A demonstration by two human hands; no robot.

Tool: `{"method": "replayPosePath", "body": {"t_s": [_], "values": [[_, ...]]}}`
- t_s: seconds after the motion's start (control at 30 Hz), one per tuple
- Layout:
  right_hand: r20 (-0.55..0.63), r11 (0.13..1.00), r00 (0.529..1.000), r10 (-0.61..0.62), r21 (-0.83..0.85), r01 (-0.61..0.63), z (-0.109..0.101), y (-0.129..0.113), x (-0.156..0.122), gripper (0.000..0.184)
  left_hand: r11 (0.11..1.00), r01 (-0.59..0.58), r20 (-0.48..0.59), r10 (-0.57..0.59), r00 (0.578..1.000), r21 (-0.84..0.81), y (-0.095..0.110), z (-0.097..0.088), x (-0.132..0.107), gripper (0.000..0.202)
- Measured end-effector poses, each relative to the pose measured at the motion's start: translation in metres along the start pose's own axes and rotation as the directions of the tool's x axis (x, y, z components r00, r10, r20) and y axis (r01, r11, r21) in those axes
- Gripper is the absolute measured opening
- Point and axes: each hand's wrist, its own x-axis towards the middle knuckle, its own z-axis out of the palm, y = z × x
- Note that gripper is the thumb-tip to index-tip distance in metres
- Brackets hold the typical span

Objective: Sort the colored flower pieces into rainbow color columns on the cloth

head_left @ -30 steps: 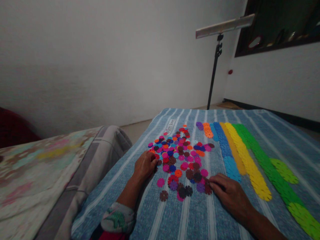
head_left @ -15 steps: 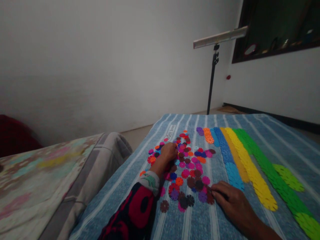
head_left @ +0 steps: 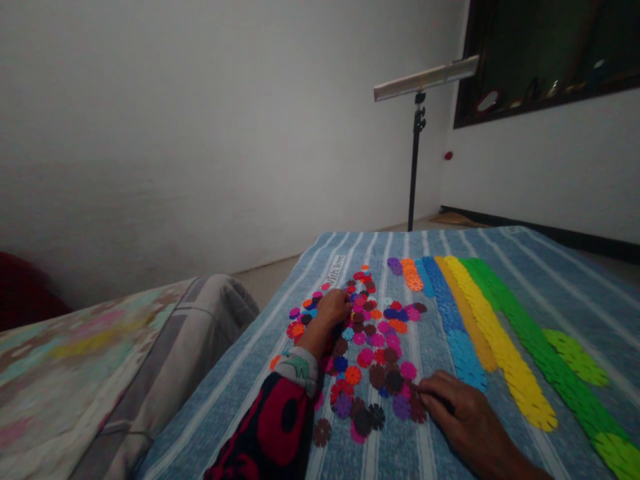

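We see the left hand point(head_left: 334, 308) reaching into the far side of the loose discs point(head_left: 367, 357), fingers curled down over them. We cannot tell if it grips one. The right hand point(head_left: 457, 417) rests at the near right edge of the same pile, fingers held together, tips touching a dark brown disc point(head_left: 414, 408); whether it is pinched we cannot tell. The discs are flower-shaped, mixed pink, red, purple, blue, orange and brown, scattered on the striped cloth point(head_left: 575, 280). Just right of them lie the sorted rows point(head_left: 505, 337): purple, orange, blue, yellow, green. The left arm wears a red patterned sleeve point(head_left: 273, 427). A light stand point(head_left: 414, 160) stands behind, by the wall.
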Motion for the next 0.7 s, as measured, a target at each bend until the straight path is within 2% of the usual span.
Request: {"method": "replayPosePath", "body": {"t_s": [0.3,0.53,0.7], "values": [[-0.05,1.0,0.998,0.023,0.021,-0.022,0.002,-0.007,0.0,0.025,0.998,0.044,0.059,-0.041,0.997,-0.042,0.0,0.0,0.005,0.022],[-0.064,1.0,0.998,0.018,0.023,-0.017,0.001,-0.007,0.0,0.025,0.987,0.041,-0.061,-0.051,0.997,-0.156,-0.004,-0.002,0.002,0.017],[-0.062,1.0,0.998,0.013,0.023,-0.011,0.003,-0.006,0.0,0.024,0.949,-0.034,-0.082,0.009,0.997,-0.314,0.0,-0.003,0.018,0.016]]}}
